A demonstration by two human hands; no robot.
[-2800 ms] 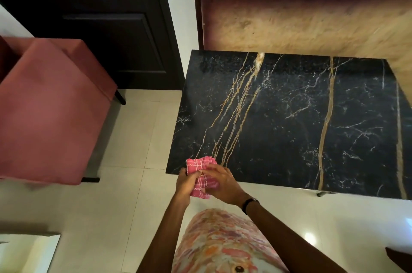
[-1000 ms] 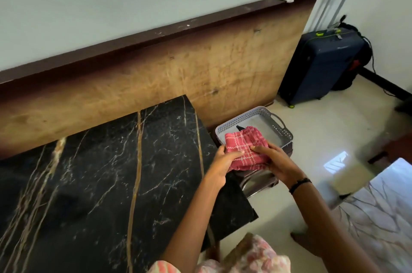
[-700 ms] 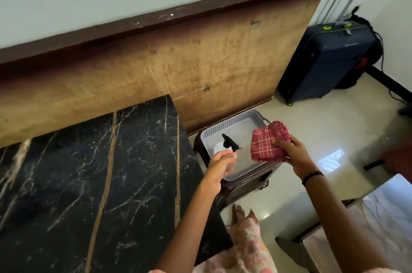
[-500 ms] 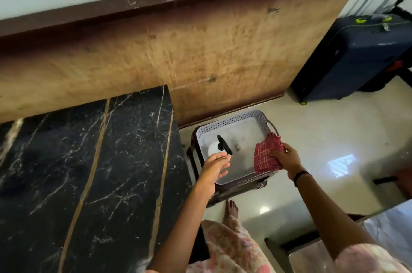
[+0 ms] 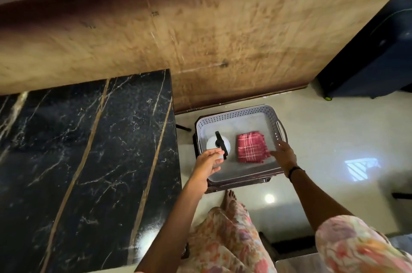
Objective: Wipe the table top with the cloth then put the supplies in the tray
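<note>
Cloth (image 5: 252, 147) lies folded at the tray's (image 5: 236, 113) three o'clock; my hands, left (image 5: 206, 164) and right (image 5: 284, 156), hover slack, gripping nothing; I'd lift away straight, sparing the spray bottle (image 5: 217, 143).

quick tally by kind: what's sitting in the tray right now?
Spray bottle: 1
Red checked cloth: 1
Total: 2, both inside the grey tray.
</note>
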